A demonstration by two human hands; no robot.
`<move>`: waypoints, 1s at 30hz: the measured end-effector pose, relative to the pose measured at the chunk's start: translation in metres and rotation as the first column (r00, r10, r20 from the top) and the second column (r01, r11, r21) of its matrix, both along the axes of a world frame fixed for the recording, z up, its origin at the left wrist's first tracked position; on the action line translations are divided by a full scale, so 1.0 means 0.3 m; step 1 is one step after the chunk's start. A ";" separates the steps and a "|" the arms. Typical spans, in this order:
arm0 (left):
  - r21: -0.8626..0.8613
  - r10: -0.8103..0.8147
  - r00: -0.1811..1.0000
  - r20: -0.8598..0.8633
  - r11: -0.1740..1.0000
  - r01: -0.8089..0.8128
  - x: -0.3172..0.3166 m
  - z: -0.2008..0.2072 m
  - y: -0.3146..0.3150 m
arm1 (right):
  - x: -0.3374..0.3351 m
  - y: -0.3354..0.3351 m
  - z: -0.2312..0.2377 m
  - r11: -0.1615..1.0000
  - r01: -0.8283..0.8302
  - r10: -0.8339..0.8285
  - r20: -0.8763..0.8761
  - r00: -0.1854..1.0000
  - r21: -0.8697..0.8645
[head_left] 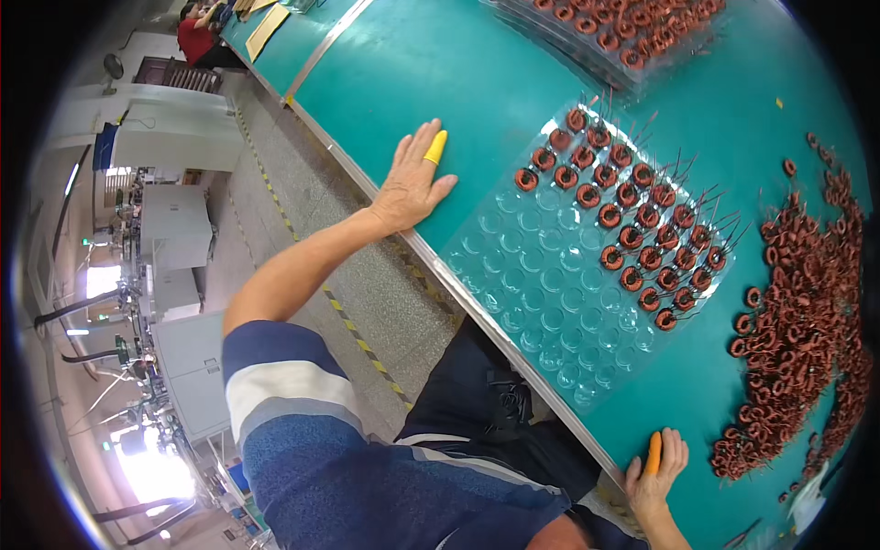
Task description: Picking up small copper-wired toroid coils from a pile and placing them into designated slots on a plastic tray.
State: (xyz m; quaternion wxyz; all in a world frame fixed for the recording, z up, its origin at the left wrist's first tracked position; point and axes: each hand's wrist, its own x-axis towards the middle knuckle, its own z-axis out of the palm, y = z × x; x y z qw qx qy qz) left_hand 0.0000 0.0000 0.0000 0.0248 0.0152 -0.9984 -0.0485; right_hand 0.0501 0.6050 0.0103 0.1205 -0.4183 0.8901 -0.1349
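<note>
Left hand [410, 186] and right hand [656, 470], empty (fingers loosely extended), rest near the coil tray [552, 280]

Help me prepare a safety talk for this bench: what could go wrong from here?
The clear pocketed tray lies close to the near edge of the green worktop, so a nudge could push it over that edge.

Thin wire leads stick up from the copper-wound ring coils in the tray; brushing them might bend them.

The loose coil pile sits near the right hand, so a careless sweep could scatter some.
</note>
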 end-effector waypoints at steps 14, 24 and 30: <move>-0.036 -0.055 0.997 -0.051 0.998 0.053 -0.003 -0.067 -0.014 | 0.000 -0.011 -0.037 1.000 0.031 -0.031 -0.036 0.999 0.002; 0.029 -0.019 0.999 -0.035 0.999 0.020 -0.019 -0.057 0.021 | 0.002 0.001 -0.051 0.999 0.021 -0.022 -0.038 0.999 -0.025; 0.005 -0.035 0.999 -0.032 0.999 0.035 -0.015 -0.045 0.005 | -0.009 0.000 -0.038 1.000 0.011 -0.011 -0.027 1.000 0.011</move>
